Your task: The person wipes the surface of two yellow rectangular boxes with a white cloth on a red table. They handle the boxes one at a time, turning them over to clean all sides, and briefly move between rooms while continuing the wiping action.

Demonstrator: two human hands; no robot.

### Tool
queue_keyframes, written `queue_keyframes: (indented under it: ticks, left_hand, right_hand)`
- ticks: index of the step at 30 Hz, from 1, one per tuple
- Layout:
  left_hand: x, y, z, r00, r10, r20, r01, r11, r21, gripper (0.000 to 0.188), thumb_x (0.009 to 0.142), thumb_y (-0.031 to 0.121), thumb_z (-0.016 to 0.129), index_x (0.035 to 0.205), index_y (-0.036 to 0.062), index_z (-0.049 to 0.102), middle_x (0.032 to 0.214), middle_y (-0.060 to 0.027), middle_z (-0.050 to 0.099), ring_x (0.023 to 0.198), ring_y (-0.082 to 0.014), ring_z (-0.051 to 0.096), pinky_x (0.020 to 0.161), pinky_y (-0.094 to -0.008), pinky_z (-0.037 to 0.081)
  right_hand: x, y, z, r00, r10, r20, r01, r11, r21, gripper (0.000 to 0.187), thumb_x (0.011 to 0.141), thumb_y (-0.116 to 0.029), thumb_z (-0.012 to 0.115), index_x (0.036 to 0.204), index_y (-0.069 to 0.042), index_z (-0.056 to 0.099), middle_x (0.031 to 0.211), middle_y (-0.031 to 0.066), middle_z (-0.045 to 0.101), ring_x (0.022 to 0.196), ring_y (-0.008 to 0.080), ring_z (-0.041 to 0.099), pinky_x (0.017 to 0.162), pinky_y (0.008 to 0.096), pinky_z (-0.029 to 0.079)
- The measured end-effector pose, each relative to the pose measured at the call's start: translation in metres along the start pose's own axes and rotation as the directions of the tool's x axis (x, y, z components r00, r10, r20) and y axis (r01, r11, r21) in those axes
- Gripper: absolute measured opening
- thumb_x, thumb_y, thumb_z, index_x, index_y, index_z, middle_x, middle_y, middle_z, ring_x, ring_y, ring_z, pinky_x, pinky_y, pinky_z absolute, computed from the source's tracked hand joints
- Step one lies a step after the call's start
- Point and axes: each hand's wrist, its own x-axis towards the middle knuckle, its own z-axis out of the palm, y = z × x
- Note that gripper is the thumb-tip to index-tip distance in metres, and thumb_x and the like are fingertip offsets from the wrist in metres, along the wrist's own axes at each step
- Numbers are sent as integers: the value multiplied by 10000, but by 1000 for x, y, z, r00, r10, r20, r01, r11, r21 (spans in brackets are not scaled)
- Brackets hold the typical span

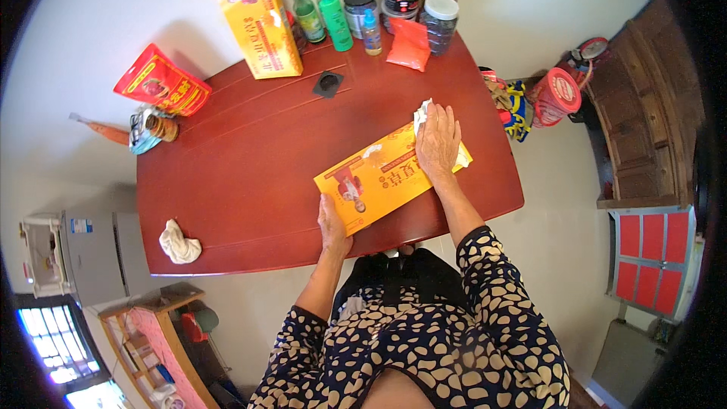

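A long yellow-orange cardboard box with red print and a small figure picture lies slantwise on the red-brown table near its front edge. My left hand grips the box's near left corner, its thumb along the left end; the other fingers are partly hidden. My right hand presses a crumpled white cloth flat onto the right end of the box. Bits of the cloth stick out past the fingertips and beside the wrist.
A second yellow box, green bottles, several jars and an orange-red packet stand along the table's back. A red pouch sits back left. A balled white cloth lies front left, a black square near the middle.
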Motion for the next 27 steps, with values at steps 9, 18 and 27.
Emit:
queue_keyframes:
  ticks: [9,18,27]
  left_hand:
    - [5,3,-9,982,-70,177,77,997,-33,461,1026,472,340,1312,114,398,1180,-99,575,977,-268,647,711,-459,596]
    - [21,11,-22,920,-167,354,221,968,-120,891,890,778,191,1438,94,349,1392,-131,468,1282,-306,450,1087,-454,359]
    - [44,1,-32,934,-247,259,263,965,-25,572,986,541,397,1391,138,399,1326,-95,513,1177,-283,545,945,-493,488]
  right_hand:
    - [-42,-94,-7,939,-338,60,305,903,302,440,883,-172,593,1304,-80,500,1286,128,542,1279,332,438,1043,486,341]
    - [-94,-140,-34,814,-552,182,344,710,615,357,891,-190,549,1219,-52,566,1304,100,532,1235,326,482,1037,480,364]
    - [-111,-109,-62,885,-282,370,116,904,412,495,922,-219,514,1396,-103,428,1371,133,492,1337,332,390,1113,518,270]
